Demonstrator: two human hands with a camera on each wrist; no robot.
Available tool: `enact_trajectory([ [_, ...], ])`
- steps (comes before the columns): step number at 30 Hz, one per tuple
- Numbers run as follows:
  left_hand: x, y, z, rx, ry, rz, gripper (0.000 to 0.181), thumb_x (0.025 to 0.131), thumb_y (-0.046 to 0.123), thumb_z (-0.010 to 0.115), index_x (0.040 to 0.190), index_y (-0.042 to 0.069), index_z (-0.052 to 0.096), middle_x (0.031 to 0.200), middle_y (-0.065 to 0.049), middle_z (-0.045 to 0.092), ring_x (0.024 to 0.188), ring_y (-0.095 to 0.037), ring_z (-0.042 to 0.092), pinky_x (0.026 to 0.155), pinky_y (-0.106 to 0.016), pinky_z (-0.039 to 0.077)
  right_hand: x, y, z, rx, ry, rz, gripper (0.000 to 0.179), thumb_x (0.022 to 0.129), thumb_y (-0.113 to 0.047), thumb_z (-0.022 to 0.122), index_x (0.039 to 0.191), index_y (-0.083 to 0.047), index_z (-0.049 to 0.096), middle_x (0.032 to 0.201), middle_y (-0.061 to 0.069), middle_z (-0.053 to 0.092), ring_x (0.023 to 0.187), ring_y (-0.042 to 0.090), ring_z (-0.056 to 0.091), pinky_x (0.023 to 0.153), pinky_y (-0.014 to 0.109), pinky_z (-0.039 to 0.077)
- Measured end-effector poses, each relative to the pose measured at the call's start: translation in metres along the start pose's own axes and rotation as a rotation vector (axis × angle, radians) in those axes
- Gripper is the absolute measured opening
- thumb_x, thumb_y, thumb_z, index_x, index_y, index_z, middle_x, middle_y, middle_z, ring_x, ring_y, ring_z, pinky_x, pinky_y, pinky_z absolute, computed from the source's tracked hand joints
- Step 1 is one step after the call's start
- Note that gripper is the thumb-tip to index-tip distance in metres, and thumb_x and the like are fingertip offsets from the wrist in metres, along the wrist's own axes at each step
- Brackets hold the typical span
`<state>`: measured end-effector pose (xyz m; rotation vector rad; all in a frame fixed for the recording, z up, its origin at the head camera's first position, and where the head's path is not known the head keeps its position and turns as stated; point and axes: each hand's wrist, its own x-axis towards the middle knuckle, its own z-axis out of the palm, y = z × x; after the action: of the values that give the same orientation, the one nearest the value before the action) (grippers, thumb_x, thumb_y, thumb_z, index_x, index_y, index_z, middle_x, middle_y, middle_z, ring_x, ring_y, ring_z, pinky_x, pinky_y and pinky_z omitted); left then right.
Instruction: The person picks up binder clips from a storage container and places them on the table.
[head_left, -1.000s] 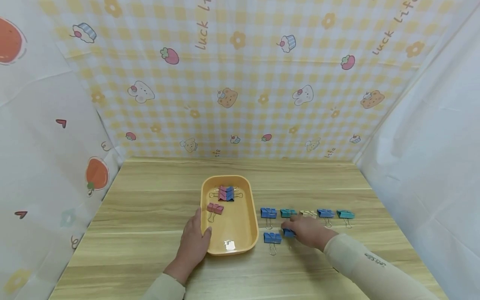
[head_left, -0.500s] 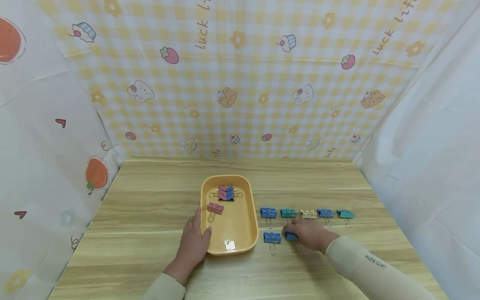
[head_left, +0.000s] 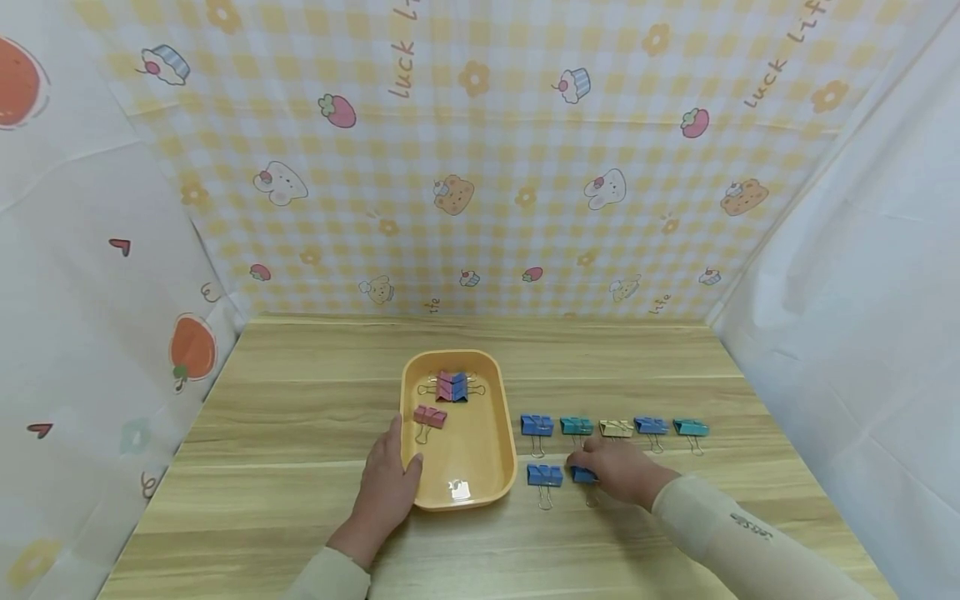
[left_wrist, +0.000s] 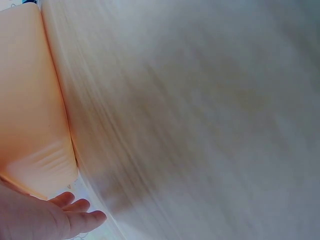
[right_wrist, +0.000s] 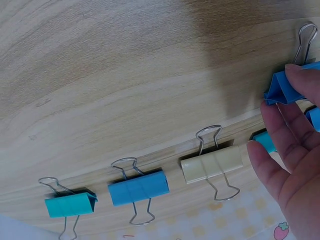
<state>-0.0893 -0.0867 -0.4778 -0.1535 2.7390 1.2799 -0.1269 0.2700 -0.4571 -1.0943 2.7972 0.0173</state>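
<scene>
Tabletop (head_left: 315,383): blue clip (head_left: 583,475) in right hand (head_left: 619,471) shifted slightly rightward.

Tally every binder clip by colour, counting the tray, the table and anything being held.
Blue clips: 5 (1 in the tray, 1 held by the right hand, 3 on the table)
Teal clips: 2
Pink clips: 2
Cream clip: 1
Total: 10

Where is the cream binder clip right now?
In the head view, the cream binder clip lies right of the tray, between a teal clip and a blue clip, just beyond the right hand.
</scene>
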Motion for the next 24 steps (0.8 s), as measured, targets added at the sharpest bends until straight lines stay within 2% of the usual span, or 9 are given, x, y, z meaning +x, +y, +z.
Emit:
enact_trajectory([
  [9,-0.0003,0.0007,0.0005,-0.002,0.008,0.002,0.071,0.098,0.022,0.050,0.154,0.003,0.010,0.149,-0.031,0.026,0.138,-0.049,0.024,0.110,-0.063,0.023,-0.0021,-0.0040,-0.0021,-0.009,0.001,0.006,0.038,0.081,-0.001,0.072,0.112,-0.021,0.067,0.093,-0.002,0.062,0.079,0.012,0.059,0.070,0.032,0.055],
  [19,-0.0009,0.0018,-0.0004,0.002,0.004,-0.010,0.071,0.098,0.021,0.050,0.154,0.003,0.010,0.150,-0.031,0.026,0.138,-0.049,0.023,0.110,-0.063,0.023,-0.0029,-0.0060,0.0012,-0.031,0.004,0.025,0.041,0.080,0.002,0.071,0.113,-0.022,0.067,0.088,-0.004,0.057,0.070,0.007,0.046,0.059,0.025,0.046],
  [24,-0.0004,0.0018,-0.0002,0.003,0.009,-0.003,0.071,0.098,0.021,0.050,0.154,0.003,0.010,0.149,-0.031,0.027,0.137,-0.049,0.024,0.110,-0.062,0.023,-0.0038,-0.0062,0.0009,-0.026,0.016,0.021,0.042,0.078,0.002,0.072,0.114,-0.021,0.067,0.091,-0.003,0.059,0.073,0.009,0.052,0.062,0.027,0.050],
])
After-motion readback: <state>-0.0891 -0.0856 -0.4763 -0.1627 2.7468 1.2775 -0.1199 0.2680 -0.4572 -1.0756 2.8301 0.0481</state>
